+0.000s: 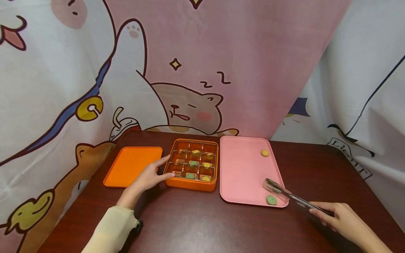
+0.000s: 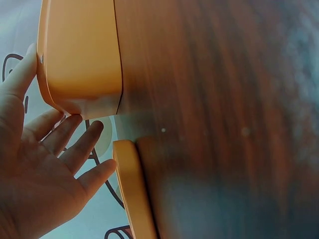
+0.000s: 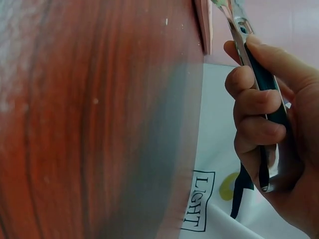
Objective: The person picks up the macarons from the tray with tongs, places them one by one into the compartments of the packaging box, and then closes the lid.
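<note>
My left hand (image 1: 150, 175) rests against the left side of an orange box (image 1: 191, 183), its fingers spread and fairly straight, the thumb at the front rim. In the left wrist view the fingertips touch the box's orange wall (image 2: 82, 55). A clear divider splits the box into compartments, several with small yellow or green pieces. My right hand (image 1: 343, 219) grips metal tongs (image 1: 297, 199), and in the right wrist view its fingers curl round the tongs' handle (image 3: 261, 74). The tong tips are over the pink tray (image 1: 243, 168), just behind a round green piece (image 1: 271, 200).
A round yellow piece (image 1: 264, 153) lies near the tray's far right corner. Left of the box is a flat orange lid (image 1: 133, 165). All stand on a dark wooden table (image 1: 196, 225), with a printed cloth (image 1: 246, 70) hanging behind.
</note>
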